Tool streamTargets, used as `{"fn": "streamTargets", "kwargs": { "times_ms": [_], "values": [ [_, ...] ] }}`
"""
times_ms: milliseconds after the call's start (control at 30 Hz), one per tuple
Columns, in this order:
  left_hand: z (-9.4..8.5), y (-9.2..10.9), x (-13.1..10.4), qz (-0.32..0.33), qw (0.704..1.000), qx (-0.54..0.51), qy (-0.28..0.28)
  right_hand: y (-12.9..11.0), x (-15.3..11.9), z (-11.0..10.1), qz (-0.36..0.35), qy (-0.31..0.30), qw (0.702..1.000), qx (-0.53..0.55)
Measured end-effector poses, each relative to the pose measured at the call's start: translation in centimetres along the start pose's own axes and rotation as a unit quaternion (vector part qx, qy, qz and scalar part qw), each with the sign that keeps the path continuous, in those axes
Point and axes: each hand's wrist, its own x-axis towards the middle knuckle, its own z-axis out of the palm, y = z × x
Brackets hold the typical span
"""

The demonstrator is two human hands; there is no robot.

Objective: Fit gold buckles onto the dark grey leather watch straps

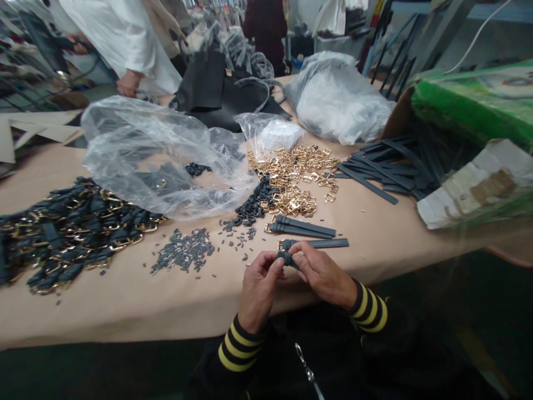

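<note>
Both hands meet at the table's front edge around a dark leather strap (285, 257). The fingertips of my left hand (259, 280) pinch its left part. From the right, my right hand (320, 272) grips the same strap, covering much of it. Just beyond the fingers lies another strap with a gold buckle (320, 243). A little farther off, more buckled straps (306, 226) rest side by side. Small dark loops (255, 203) are heaped behind them, beside a spread of gold buckles (297, 172).
Tiny dark pieces (183, 250) lie left of my hands. Finished-looking buckled straps (83, 233) pile up at far left. Loose strips (391, 166) spill from a green box (474, 100) at right. Plastic bags (166, 150) cover the middle back. A person in white (133, 50) stands behind the table.
</note>
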Motion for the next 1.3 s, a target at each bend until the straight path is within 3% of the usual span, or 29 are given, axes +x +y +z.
{"fn": "streamTargets", "kwargs": {
  "times_ms": [133,267,433,500,600,667,733,800,867,1033,1200,1300],
  "values": [
    [0.6,-0.3,-0.2,-0.028,0.997,0.016,-0.064,0.2,0.2,0.9,0.034,0.019,0.999,-0.013],
    [0.7,-0.4,0.1,-0.017,0.999,0.006,-0.034,0.3,0.5,1.0,0.027,0.011,0.999,-0.021],
    [0.7,0.7,0.6,-0.066,0.979,-0.184,-0.051,0.2,1.2,-0.1,0.004,-0.045,0.996,0.081],
    [0.4,1.2,1.1,-0.079,0.973,-0.206,-0.064,0.4,1.5,-0.6,0.019,-0.080,0.986,0.146],
    [-0.7,1.7,3.2,-0.009,0.997,-0.035,-0.064,1.0,1.9,-1.3,0.025,-0.070,0.978,0.193],
    [-1.8,1.9,5.6,0.099,0.977,0.191,-0.016,1.5,2.2,-1.8,0.040,-0.032,0.979,0.196],
    [-2.8,2.1,8.4,0.205,0.896,0.393,0.031,1.8,2.5,-2.1,0.062,-0.003,0.978,0.197],
    [-3.3,2.2,11.1,0.255,0.797,0.547,0.017,2.0,2.7,-2.4,0.073,0.008,0.977,0.202],
    [-3.3,2.2,13.0,0.268,0.754,0.600,-0.002,2.2,2.8,-2.5,0.072,0.009,0.975,0.212],
    [-3.0,2.0,14.8,0.269,0.714,0.646,-0.005,2.7,2.8,-2.5,0.071,0.013,0.968,0.242],
    [-3.7,2.1,15.6,0.284,0.727,0.625,-0.002,2.5,2.8,-2.5,0.071,0.017,0.967,0.243],
    [-4.1,3.4,15.3,0.296,0.745,0.594,0.060,2.5,2.9,-2.6,0.067,0.030,0.968,0.242]
  ]
}}
